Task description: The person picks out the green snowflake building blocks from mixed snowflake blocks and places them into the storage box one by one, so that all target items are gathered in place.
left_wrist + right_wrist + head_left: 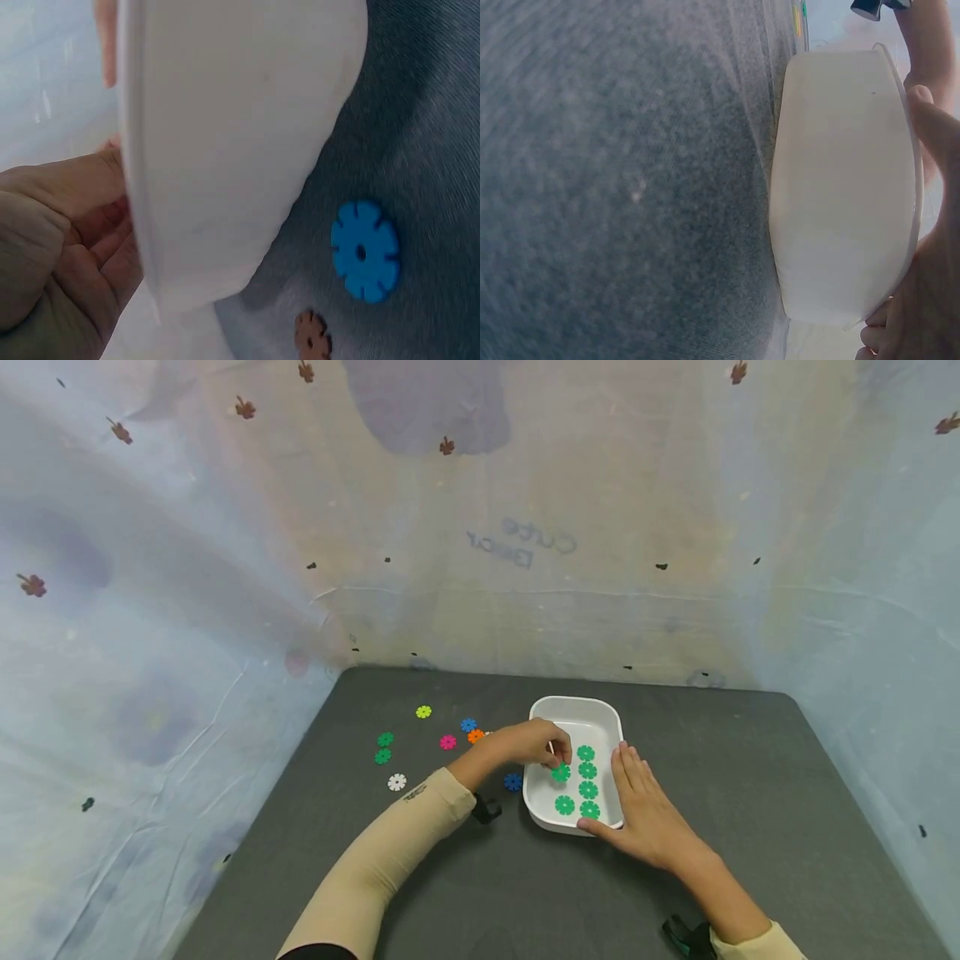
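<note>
A white tray (pixel 576 710) stands on the grey table. Inside it, several green notched discs (pixel 588 789) form a column along the right, and another green disc (pixel 564 805) lies at the lower left. Reaching over the tray's left rim, my left hand (pixel 542 743) pinches a green notched disc (pixel 561 772) low above the tray floor. The left wrist view hides that disc behind the tray wall (pixel 225 150). My right hand (pixel 647 814) rests against the tray's right and near rim, its fingers (pixel 633 768) straight and the thumb spread along the near corner.
Left of the tray lie loose notched discs: blue (pixel 513 782), orange (pixel 476 737), pink (pixel 447 742), another blue (pixel 468 724), yellow (pixel 423 712), white (pixel 397 782) and two green (pixel 384 747). A patterned sheet (pixel 525 610) hangs behind the table (pixel 697 735).
</note>
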Motion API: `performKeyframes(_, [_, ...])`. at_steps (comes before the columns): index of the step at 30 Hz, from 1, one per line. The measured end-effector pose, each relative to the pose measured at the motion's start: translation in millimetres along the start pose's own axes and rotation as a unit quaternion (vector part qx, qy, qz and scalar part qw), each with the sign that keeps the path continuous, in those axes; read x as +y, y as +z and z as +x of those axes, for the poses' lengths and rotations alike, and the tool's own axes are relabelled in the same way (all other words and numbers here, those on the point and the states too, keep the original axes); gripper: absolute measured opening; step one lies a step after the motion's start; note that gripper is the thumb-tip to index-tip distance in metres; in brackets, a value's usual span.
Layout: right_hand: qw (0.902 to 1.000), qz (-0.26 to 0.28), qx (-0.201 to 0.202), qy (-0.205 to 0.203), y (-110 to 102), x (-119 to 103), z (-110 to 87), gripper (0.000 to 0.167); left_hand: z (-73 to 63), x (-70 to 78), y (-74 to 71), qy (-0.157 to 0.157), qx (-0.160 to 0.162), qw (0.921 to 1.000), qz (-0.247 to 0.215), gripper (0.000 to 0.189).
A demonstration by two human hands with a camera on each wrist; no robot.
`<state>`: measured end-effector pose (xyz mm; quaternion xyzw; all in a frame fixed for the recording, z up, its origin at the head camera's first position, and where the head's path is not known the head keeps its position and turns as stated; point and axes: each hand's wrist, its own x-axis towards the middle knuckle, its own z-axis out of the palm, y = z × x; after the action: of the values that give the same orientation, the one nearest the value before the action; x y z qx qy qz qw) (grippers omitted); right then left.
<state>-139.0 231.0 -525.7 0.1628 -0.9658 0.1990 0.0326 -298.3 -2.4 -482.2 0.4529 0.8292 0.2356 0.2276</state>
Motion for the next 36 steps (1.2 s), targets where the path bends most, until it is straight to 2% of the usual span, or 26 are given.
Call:
performKeyframes(5, [1.0,-0.003,0.002,-0.004,0,0,0.2,0.127,13.3,0.5,7.6,0.004,-0.03,0.9995,0.009,0.01])
performKeyframes(10, [1.0,-0.003,0.002,-0.006,0,0,0.0,0.127,22.3,2.1,14.0,-0.006,-0.047,0.9986,0.023,0.01])
performKeyframes(21, [0.9999,-0.001,0.01,-0.008,0,0,0.6,0.126,27.5,7.7,20.2,-0.047,-0.059,0.9961,0.046,0.011])
performKeyframes(29, [0.9999,-0.001,0.01,-0.008,-1,-1,-0.2,0.126,25.9,9.6,20.8,-0.056,-0.045,0.9956,0.06,0.007])
performKeyframes(32, [1.0,-0.001,0.003,-0.004,-1,-1,-1.1,0.127,23.4,8.0,18.3,-0.043,-0.033,0.9947,0.088,0.006])
performKeyframes(36, [0.9999,-0.004,0.011,-0.008,-2,-2,-1.3,0.126,15.0,5.0,7.0,-0.019,0.008,0.9946,0.102,0.01])
